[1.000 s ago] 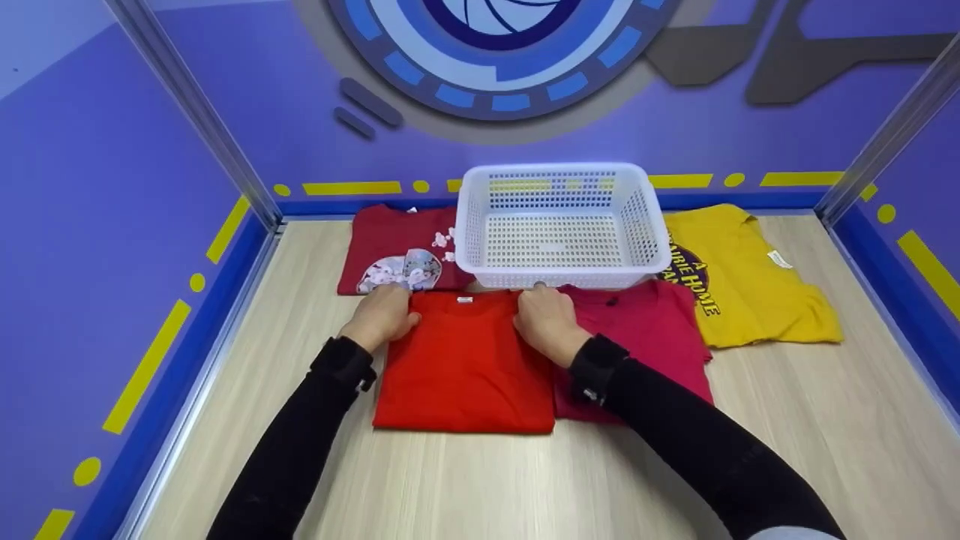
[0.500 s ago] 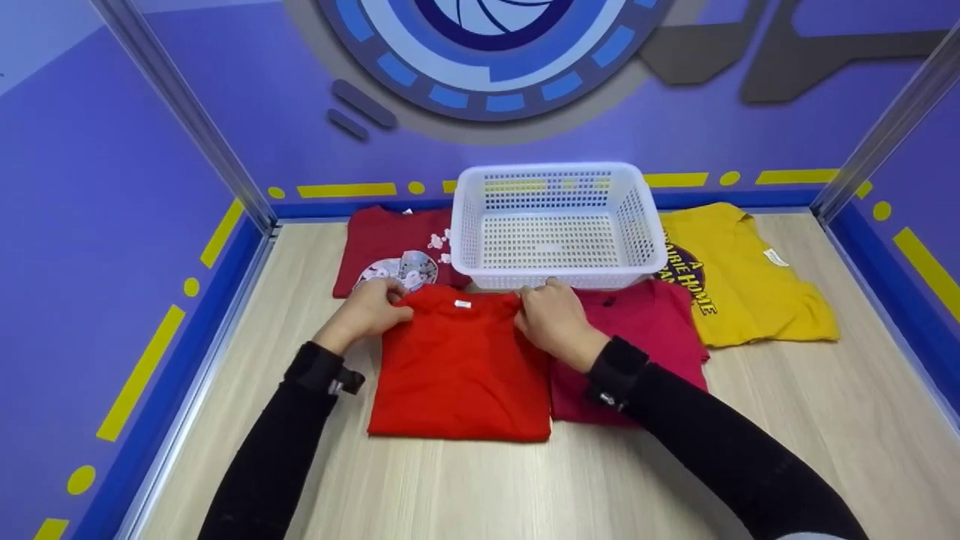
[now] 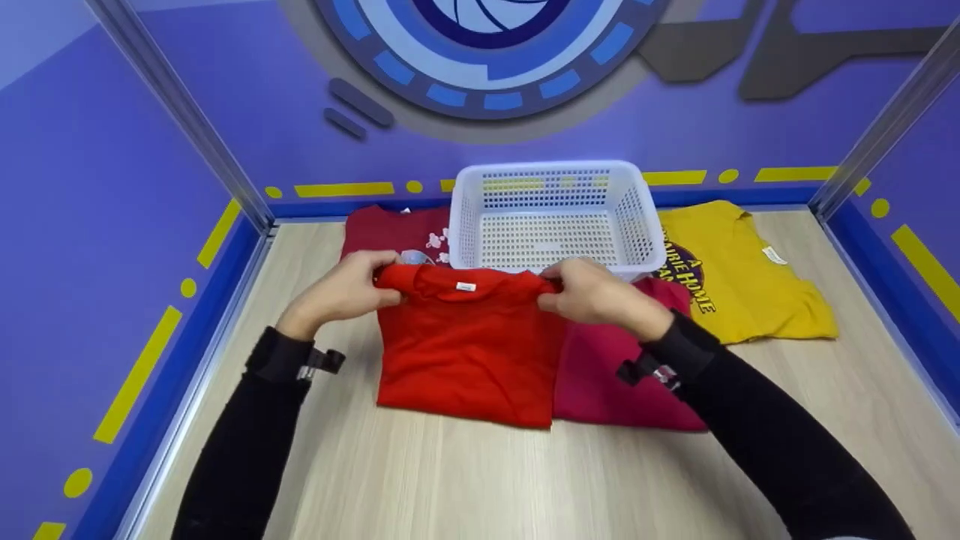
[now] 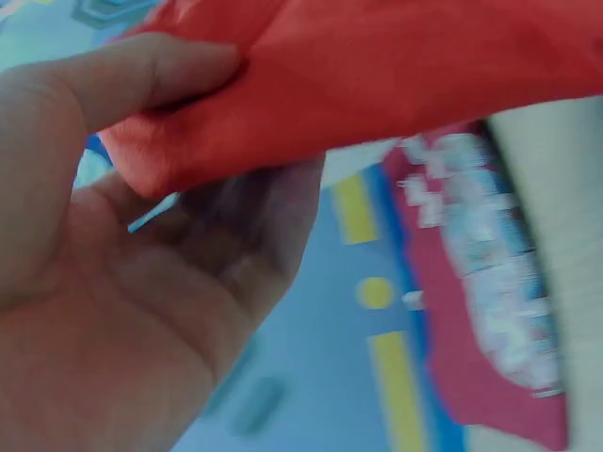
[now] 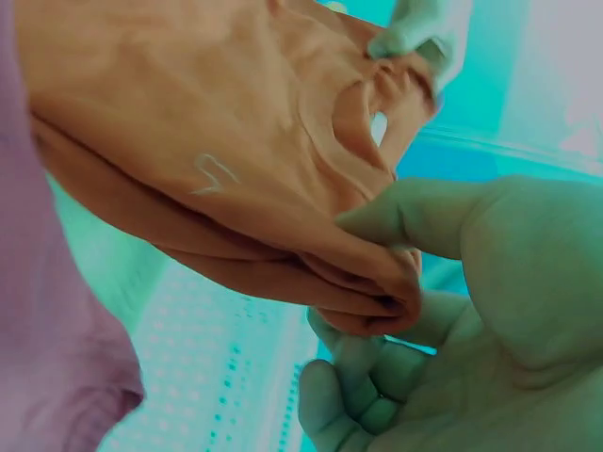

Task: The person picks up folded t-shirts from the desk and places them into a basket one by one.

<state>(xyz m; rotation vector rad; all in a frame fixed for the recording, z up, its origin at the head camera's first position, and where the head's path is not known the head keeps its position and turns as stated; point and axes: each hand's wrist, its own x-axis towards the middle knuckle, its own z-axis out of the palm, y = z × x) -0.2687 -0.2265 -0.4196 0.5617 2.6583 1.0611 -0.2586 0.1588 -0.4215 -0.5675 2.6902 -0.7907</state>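
A folded bright red T-shirt (image 3: 469, 352) hangs by its collar end between both hands, its upper edge raised off the table. The left hand (image 3: 346, 289) pinches the left shoulder corner; in the left wrist view its thumb (image 4: 179, 71) lies over the red cloth (image 4: 377, 75) with the fingers underneath. At the other shoulder corner the right hand (image 3: 596, 296) grips the shirt, and the right wrist view shows the layered folds (image 5: 330, 273) between thumb and fingers. A white neck label (image 3: 466, 286) faces up. Partly behind the right forearm lies a crimson folded shirt (image 3: 622, 375).
A white perforated basket (image 3: 555, 169) stands at the back against the wall panel. To its left lies a dark red printed shirt (image 3: 397, 229), partly covered by the left hand and red T-shirt. A yellow folded shirt (image 3: 765, 285) lies right of the basket.
Both hands have taken hold of the red T-shirt's shoulder corners and lifted its collar end. The collar now overlaps the basket's front in the head view. The wrists have swung outward.
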